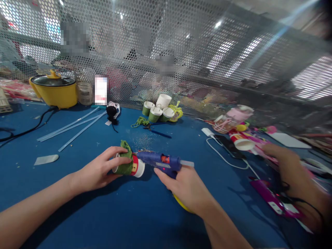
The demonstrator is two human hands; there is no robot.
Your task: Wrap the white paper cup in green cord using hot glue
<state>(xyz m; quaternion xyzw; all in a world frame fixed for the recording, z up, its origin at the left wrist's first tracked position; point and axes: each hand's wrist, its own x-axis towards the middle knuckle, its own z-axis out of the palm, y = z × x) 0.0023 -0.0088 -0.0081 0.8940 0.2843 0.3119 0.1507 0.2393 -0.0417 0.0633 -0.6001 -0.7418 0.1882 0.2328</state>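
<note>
My left hand [100,169] is closed around a paper cup [140,168] that lies on its side just over the blue table. Green yarn [125,168] wraps part of the cup, and a red printed band shows near its white end. My right hand [185,185] grips a blue hot glue gun [155,159] with a clear glue stick out of its back. The gun's nozzle points left and is at the cup, by the edge of the green yarn; whether it touches I cannot tell. A small red light glows on the gun.
Several green-wrapped cups [155,114], green yarn [140,121] and pliers [158,132] lie ahead. Glue sticks [74,128] and a yellow pot [61,95] are left. At right are a phone [229,147], a purple power strip [269,197] and another person's arm [293,173].
</note>
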